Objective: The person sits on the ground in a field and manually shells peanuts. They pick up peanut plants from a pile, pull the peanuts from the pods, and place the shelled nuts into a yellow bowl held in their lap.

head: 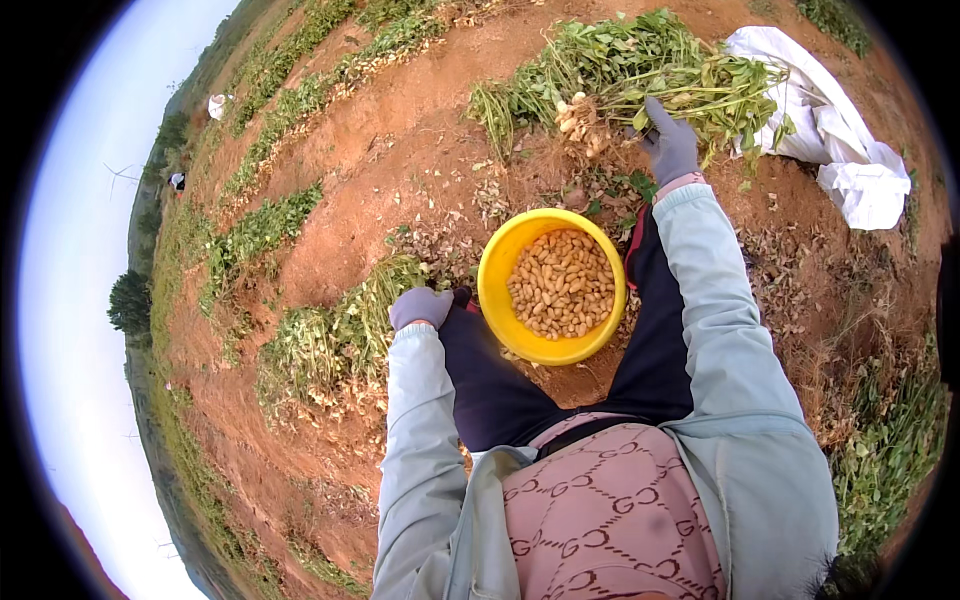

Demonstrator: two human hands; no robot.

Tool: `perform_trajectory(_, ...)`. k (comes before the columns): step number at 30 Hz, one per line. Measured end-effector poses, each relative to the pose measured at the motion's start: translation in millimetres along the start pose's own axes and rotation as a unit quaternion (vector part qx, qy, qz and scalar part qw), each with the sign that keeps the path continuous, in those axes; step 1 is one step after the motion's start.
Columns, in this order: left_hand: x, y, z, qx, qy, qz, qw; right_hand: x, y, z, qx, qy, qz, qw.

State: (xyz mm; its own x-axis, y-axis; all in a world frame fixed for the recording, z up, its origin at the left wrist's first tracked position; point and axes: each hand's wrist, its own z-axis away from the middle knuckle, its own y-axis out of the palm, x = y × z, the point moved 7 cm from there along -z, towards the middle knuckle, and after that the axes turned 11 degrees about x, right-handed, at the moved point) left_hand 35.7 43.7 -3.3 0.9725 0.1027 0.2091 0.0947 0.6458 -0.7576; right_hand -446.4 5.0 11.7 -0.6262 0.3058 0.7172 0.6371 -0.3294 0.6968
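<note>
My right hand [670, 146], in a grey glove, is at a heap of pulled peanut plants [600, 67]. Its index finger lies against the stems beside a cluster of peanut pods [583, 120]. Whether it grips these stems is unclear. My left hand [421, 307], also gloved, is by my left knee, its fingers curled and mostly hidden. Leafy peanut plants [330, 337] lie just beyond it. Between my legs stands a yellow plastic bucket [499, 330], partly filled with loose peanuts in their shells [562, 285].
A crumpled white woven sack [832, 135] lies at the upper right, against the plant heap. Dry leaves litter the reddish soil [337, 225]. Rows of uprooted plants [262, 232] stretch away on the left. Farther off are a white sack [217, 106] and a person [178, 181].
</note>
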Motion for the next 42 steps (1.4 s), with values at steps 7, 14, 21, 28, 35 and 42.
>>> perform_trajectory(7, -44.4, -48.8, 64.9, -0.074, 0.041, -0.033, 0.996, 4.6, -16.1, 4.5, -0.048, -0.005, -0.069, 0.996)
perform_trajectory(14, -5.9, 13.1, 29.5, -0.273, 0.181, 0.18, 0.927, -12.6, 26.0, 8.5, 0.014, 0.004, -0.029, 0.999)
perform_trajectory(21, -16.1, 56.8, -2.1, -0.261, 0.137, 0.19, 0.936, 51.5, -34.6, 10.1, 0.022, -0.131, 0.093, 0.987)
perform_trajectory(28, -4.3, 70.5, -17.4, -0.26, 0.102, 0.21, 0.937, 82.5, -86.4, 6.2, -0.098, -0.171, 0.248, 0.948)
perform_trajectory(35, 37.5, 105.5, -45.4, -0.242, 0.088, 0.318, 0.912, 103.6, -88.5, 9.7, -0.077, -0.257, 0.293, 0.918)
perform_trajectory(42, 18.9, 98.0, -47.3, -0.231, 0.05, 0.274, 0.932, 129.3, -138.7, 21.5, -0.179, -0.265, 0.319, 0.892)
